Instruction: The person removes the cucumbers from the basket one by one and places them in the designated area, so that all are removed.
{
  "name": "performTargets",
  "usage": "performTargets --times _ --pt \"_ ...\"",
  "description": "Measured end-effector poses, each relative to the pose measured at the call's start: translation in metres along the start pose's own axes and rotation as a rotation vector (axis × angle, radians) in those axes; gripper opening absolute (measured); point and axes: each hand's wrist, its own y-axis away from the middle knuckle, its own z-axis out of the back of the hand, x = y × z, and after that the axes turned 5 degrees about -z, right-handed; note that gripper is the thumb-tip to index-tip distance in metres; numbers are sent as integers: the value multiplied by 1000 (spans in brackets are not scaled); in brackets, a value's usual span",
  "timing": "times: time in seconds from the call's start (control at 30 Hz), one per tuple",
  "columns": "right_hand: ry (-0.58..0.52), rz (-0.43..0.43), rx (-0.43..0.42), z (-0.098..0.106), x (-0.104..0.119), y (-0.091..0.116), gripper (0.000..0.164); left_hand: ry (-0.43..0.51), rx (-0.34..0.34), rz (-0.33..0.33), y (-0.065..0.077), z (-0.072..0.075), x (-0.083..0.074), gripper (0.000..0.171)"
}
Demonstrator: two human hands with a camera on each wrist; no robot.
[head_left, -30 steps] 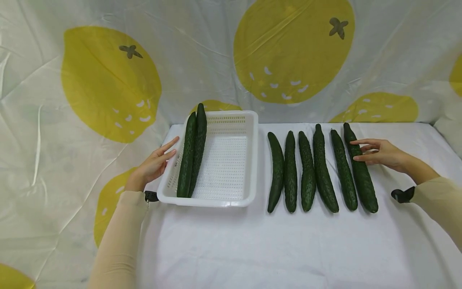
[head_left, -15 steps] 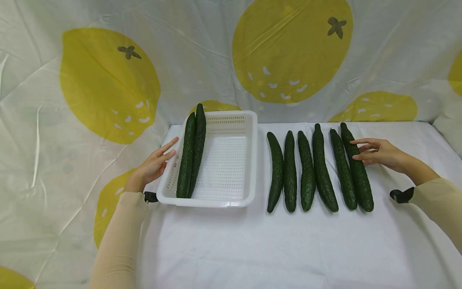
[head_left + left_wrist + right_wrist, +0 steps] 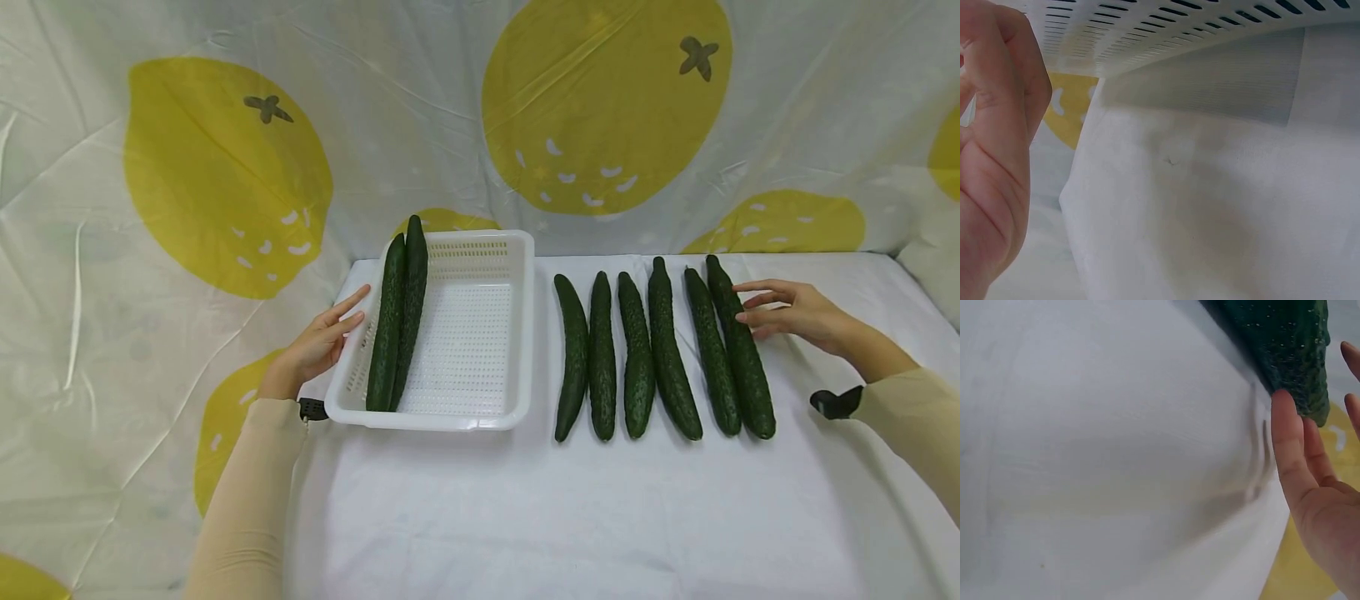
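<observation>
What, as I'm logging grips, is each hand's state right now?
Left hand: open, beside the white basket.
Right hand: open, by the rightmost cucumber, gripping nothing.

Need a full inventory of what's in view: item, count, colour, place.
Basket: 1, white, left of the cucumber row
Basketed cucumbers: 2, dark green, side by side along the basket's left side
Row cucumbers: 6, dark green, on the cloth right of the basket
Cloth: 1, white, under the basket and row
Backdrop: count unclear, whitish with yellow lemon prints, behind and to the left
Wrist devices: 2, black, one by each wrist
Sleeves: 2, beige, one per arm
Left hand: 1, at the basket's left side
Right hand: 1, at the rightmost cucumber
</observation>
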Motion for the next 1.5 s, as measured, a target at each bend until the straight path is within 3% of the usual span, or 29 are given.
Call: performTargets --times 0.2,0.4,0.6,0.9,1.23,1.5 --pt "-7 14 -38 3 9 0 50 -10 3 -6 2 0 1 57" --pt "-60 65 -13 2 22 -2 50 -21 -1 -4 3 0 2 57" --pt "-114 133 56 -7 44 -3 55 -27 -4 -5 2 2 4 57" --pt "-267 261 227 -31 83 -7 52 -25 4 -19 0 3 4 58" --pt "-257 267 306 -58 120 -10 49 7 24 -18 4 -10 -11 61" --pt "-265 266 339 -78 141 -14 46 4 28 -11 5 -10 -11 61"
